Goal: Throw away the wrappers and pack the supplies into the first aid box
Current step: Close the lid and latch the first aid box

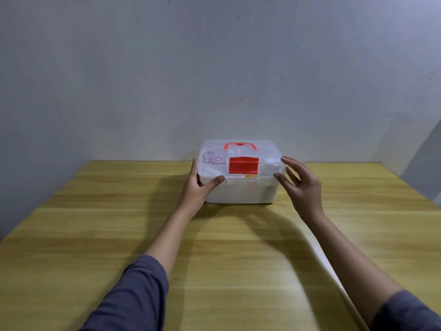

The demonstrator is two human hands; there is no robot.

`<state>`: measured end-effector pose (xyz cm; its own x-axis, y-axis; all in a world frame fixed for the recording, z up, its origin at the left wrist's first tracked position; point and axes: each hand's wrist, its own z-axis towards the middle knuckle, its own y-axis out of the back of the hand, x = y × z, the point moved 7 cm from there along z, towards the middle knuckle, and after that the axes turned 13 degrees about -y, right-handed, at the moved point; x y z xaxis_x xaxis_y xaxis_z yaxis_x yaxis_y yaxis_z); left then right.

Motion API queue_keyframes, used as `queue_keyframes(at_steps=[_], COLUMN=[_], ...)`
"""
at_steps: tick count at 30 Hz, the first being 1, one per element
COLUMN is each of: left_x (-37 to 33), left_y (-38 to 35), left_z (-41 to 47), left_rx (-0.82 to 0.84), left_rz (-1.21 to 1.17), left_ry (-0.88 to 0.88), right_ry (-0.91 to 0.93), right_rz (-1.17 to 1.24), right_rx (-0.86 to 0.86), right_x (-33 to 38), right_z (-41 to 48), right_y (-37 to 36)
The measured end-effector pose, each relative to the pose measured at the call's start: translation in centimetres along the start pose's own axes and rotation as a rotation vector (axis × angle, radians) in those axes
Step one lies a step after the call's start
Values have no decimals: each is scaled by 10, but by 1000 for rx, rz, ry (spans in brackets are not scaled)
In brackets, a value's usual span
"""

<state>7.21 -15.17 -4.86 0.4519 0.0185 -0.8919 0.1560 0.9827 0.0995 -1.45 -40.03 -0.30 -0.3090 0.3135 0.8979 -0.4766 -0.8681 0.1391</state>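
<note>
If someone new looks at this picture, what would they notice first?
A white first aid box with a clear lid and orange handle stands at the far edge of the wooden table. The left hand grips its left corner; the right hand is open by its right side.

Wooden table (95,235), white first aid box (241,192) directly on its far edge

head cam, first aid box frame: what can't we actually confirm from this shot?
- First aid box, head view: contents in the white base hidden by its opaque walls; items under the cloudy lid only vague shapes.
- Front latch: too small and pale to tell if fastened.
- Right hand: motion-blurred; contact with the box unclear.
- Left hand: palm side hidden against the box corner.
- Wrappers or bin: none in frame.
</note>
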Motion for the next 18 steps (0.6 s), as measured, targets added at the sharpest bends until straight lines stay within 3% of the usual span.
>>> queue_keyframes(at_steps=[18], left_x=[12], left_y=[-4], left_z=[1], left_rx=[-53], left_rz=[-89], left_ry=[-26], right_ry=[-35], right_rz=[-15], right_rx=[-48], right_x=[0], right_z=[-4], right_y=[0])
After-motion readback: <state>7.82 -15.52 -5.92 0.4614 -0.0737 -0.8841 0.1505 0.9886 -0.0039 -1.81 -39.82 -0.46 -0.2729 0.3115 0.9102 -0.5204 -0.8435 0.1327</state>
